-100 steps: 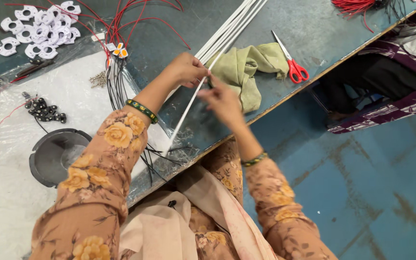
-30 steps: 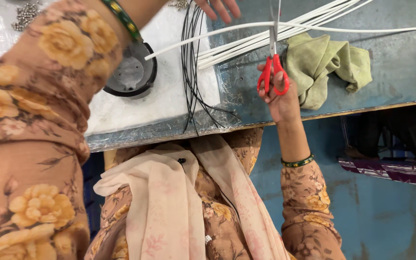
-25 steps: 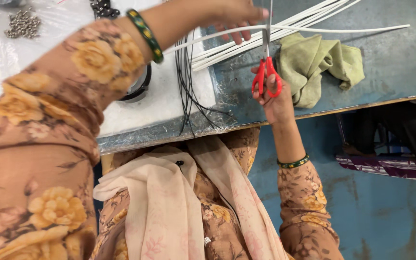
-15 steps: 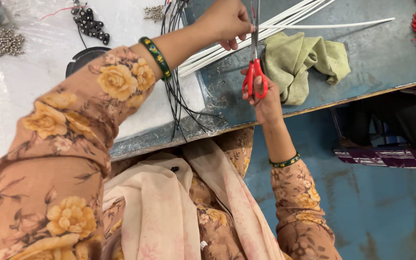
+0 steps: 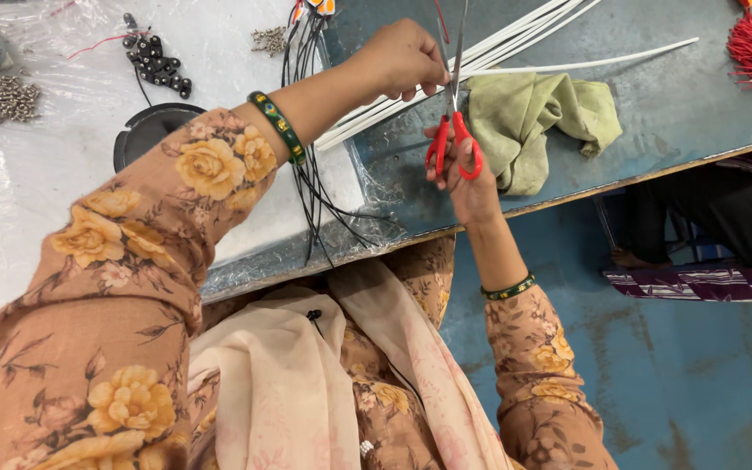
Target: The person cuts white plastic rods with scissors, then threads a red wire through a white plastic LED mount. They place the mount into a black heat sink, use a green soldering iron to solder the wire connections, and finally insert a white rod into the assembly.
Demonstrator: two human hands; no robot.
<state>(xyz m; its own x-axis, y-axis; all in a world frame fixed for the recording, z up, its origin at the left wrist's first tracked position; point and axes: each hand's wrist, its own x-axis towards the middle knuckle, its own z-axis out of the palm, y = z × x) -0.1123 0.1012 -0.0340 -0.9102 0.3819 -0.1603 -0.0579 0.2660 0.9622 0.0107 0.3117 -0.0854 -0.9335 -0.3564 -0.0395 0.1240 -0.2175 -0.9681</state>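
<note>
The right hand point(image 5: 467, 178) holds a pair of red-handled scissors point(image 5: 454, 130), fingers through the loops, blades pointing up and away across the bench point(image 5: 672, 122). The left hand point(image 5: 402, 61) is curled around a bundle of long white tubes point(image 5: 515, 39) that run toward the upper right, right beside the blades. A crumpled green cloth point(image 5: 537, 122) lies just right of the scissors. Black wires point(image 5: 311, 187) trail over clear plastic sheeting point(image 5: 36, 174), near a black round dish point(image 5: 145, 135).
</note>
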